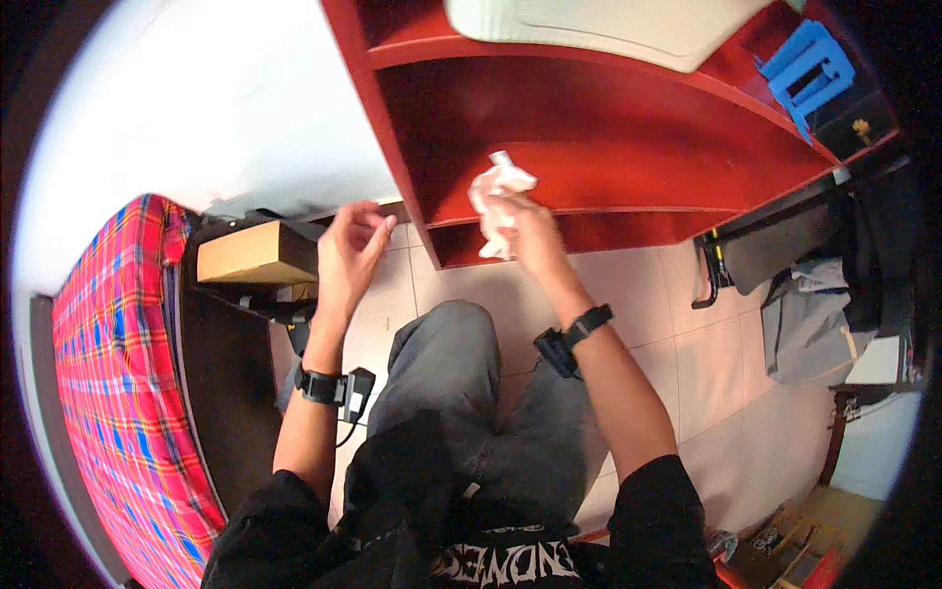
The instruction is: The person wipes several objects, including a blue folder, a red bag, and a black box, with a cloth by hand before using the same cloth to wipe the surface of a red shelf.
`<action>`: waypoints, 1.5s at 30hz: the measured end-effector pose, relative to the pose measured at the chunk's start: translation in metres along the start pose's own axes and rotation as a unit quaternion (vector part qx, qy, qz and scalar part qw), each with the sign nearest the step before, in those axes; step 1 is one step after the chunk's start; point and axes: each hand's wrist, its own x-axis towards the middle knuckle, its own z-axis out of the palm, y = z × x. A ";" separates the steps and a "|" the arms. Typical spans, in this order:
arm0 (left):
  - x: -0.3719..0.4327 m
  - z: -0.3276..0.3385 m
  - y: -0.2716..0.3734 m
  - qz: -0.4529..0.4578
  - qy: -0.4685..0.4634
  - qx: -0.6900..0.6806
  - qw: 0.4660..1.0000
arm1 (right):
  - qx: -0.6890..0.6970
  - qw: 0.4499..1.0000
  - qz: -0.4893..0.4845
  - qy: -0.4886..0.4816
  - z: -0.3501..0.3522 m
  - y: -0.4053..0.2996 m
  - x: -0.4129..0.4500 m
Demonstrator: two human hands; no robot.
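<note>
A crumpled white tissue or cloth [497, 180] is gripped in my right hand [536, 232], slightly blurred. This hand is in front of the lower shelf of a red wooden shelf unit [589, 166]; whether the cloth touches the shelf I cannot tell. Left of the unit's side panel [390, 140], my left hand [352, 239] is raised with nothing in it, thumb and fingers apart. Black straps with small devices are around both wrists.
At left, a cardboard box [254, 254] stands near a bed with a red plaid cover [125, 353]. A white board or lid [611, 26] and a blue plastic holder [813, 70] are on the unit's upper part. A grey bag [806, 331] lies right, on the tiled floor [640, 294].
</note>
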 end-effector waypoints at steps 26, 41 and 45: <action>0.063 0.028 0.041 0.187 0.042 0.148 0.970 | -0.105 0.975 -0.173 0.092 0.097 0.029 0.123; 0.068 0.029 0.047 0.192 0.021 0.188 0.963 | -0.146 0.983 -0.098 -0.056 0.072 0.032 0.104; 0.066 0.022 0.043 0.175 0.025 0.187 0.966 | -0.143 0.977 -0.153 -0.033 0.073 0.014 0.061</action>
